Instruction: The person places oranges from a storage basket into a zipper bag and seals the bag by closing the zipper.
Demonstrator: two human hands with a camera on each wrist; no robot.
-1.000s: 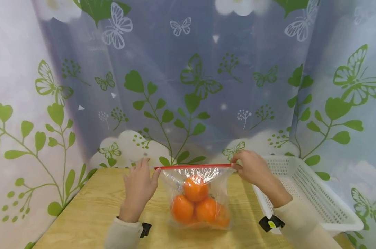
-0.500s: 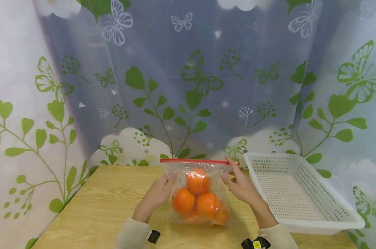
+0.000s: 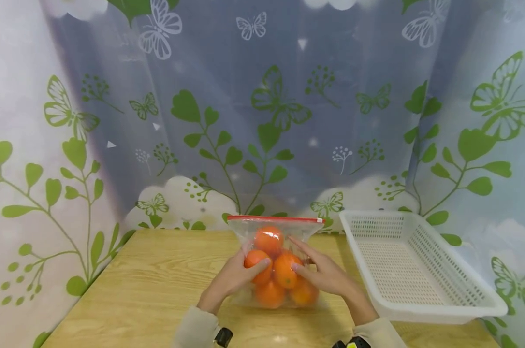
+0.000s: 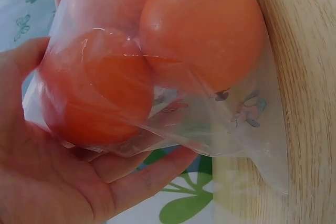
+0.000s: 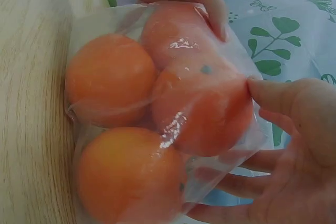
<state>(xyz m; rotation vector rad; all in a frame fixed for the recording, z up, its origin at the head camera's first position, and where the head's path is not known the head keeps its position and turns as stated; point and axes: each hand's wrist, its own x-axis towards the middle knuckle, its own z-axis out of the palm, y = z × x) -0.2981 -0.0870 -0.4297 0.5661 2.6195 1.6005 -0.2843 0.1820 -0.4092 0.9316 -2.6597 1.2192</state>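
A clear zip bag (image 3: 244,233) stands upright at mid-table, with several oranges (image 3: 269,241) inside. Along its top runs a straight red zip strip (image 3: 271,219), a small white slider (image 3: 319,220) at the right end. My left hand (image 3: 229,279) grips the bag's left side, thumb across the front over an orange. On the right side my right hand (image 3: 329,276) holds it likewise, thumb in front. In the left wrist view, fingers (image 4: 152,179) reach behind the plastic. The right wrist view has the right hand's fingers (image 5: 247,184) behind the bag too.
A white perforated plastic basket (image 3: 436,311) stands on the right of the wooden table (image 3: 158,270). Behind and at both sides hangs a cloth (image 3: 219,72) printed with leaves and butterflies, close to the table's back edge.
Both hands have come down from the zip strip to the bag's sides and now grip it around the oranges. The bag has tilted slightly, and its oranges have shifted.
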